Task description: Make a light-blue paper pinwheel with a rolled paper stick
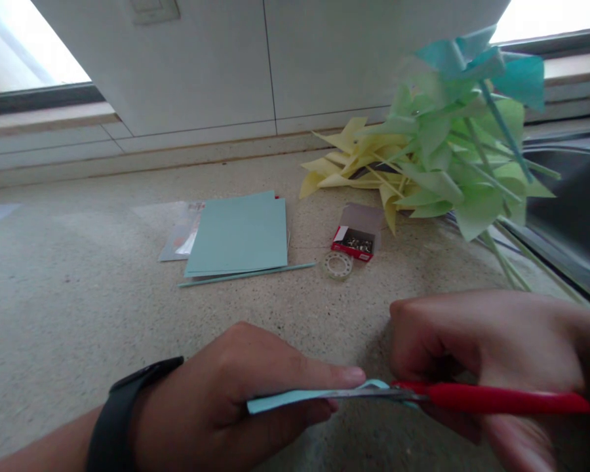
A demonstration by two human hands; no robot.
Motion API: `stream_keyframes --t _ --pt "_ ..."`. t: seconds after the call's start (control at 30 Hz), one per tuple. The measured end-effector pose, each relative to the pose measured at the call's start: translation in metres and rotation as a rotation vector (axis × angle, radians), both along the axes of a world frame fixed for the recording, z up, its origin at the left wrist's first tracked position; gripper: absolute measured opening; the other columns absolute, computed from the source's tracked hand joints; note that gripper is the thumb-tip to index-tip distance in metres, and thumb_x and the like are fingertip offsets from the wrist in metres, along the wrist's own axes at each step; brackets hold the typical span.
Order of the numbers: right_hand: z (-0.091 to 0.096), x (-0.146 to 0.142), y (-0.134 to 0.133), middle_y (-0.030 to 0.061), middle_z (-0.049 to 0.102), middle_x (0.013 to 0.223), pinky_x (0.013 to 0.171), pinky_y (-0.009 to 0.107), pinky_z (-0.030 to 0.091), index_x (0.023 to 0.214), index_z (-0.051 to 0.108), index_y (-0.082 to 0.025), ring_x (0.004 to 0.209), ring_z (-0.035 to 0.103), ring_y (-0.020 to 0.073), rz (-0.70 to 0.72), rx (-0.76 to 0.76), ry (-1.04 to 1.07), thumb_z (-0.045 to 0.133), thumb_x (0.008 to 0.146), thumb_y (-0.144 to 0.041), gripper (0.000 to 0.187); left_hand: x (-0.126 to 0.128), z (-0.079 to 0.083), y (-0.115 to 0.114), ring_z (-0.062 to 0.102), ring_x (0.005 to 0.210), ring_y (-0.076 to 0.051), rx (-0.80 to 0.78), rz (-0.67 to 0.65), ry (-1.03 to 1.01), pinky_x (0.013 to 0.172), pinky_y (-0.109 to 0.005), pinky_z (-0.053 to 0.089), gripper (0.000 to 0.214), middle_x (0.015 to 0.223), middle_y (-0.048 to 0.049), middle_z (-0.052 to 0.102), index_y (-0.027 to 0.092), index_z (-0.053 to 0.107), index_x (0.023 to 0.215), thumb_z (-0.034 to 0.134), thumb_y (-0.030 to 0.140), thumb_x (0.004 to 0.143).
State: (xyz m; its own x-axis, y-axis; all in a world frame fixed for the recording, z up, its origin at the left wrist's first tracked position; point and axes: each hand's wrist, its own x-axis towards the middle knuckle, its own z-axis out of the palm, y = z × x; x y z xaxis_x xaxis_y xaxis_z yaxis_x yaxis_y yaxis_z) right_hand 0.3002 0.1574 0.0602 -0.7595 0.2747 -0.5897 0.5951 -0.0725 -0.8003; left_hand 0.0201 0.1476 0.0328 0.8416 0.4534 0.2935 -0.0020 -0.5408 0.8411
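Observation:
My left hand (pixel 270 373), with a black band at the wrist, pinches a light blue piece of paper (pixel 285 398) seen nearly edge-on. Red-handled scissors (pixel 491 398) are gripped in my right hand (pixel 491 347). Their metal blades lie along the paper between my left thumb and fingers, and the paper's right end curls up near the scissors' pivot. Both hands are over the front of the counter. How far the blades are spread cannot be made out from this angle.
Light blue square sheets (pixel 240 236) lie on the speckled counter (pixel 103 314) with a thin blue stick (pixel 246 275) before them. Beside these are a tape roll (pixel 338 265) and a red box of small metal fasteners (pixel 356 244). Paper pinwheels (pixel 437 144) pile up near the sink (pixel 570 190).

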Motion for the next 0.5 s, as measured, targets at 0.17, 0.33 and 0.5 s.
stream_keyframes --t 0.17,0.33,0.5 --pt "0.0005 -0.0032 0.0034 -0.0055 0.045 0.056 0.044 0.02 0.03 0.062 0.044 -0.019 0.052 0.036 0.0076 0.071 -0.068 -0.008 0.057 0.065 -0.093 0.076 0.0015 -0.0022 -0.0018 0.078 0.082 -0.02 -0.012 -0.013 0.011 0.067 -0.025 0.056 0.037 0.097 -0.0094 0.082 0.021 0.06 0.139 0.053 0.018 0.103" --pt "-0.0001 -0.0016 0.0072 -0.0041 0.05 0.061 0.05 0.024 0.035 0.066 0.049 -0.018 0.054 0.041 0.009 0.086 -0.166 -0.047 0.055 0.067 -0.094 0.076 0.0022 -0.0037 -0.0011 0.078 0.084 -0.021 -0.027 -0.028 0.007 0.068 -0.026 0.055 0.035 0.097 -0.0107 0.082 0.018 0.062 0.136 0.052 0.015 0.103" --pt "-0.0002 -0.0021 0.0064 -0.0048 0.049 0.058 0.047 0.023 0.033 0.063 0.048 -0.018 0.052 0.038 0.0079 0.058 -0.169 -0.079 0.061 0.068 -0.09 0.073 0.0016 -0.0031 -0.0002 0.077 0.078 -0.019 0.018 0.001 0.012 0.064 -0.025 0.054 0.038 0.093 -0.0087 0.082 0.022 0.06 0.14 0.053 0.018 0.103"
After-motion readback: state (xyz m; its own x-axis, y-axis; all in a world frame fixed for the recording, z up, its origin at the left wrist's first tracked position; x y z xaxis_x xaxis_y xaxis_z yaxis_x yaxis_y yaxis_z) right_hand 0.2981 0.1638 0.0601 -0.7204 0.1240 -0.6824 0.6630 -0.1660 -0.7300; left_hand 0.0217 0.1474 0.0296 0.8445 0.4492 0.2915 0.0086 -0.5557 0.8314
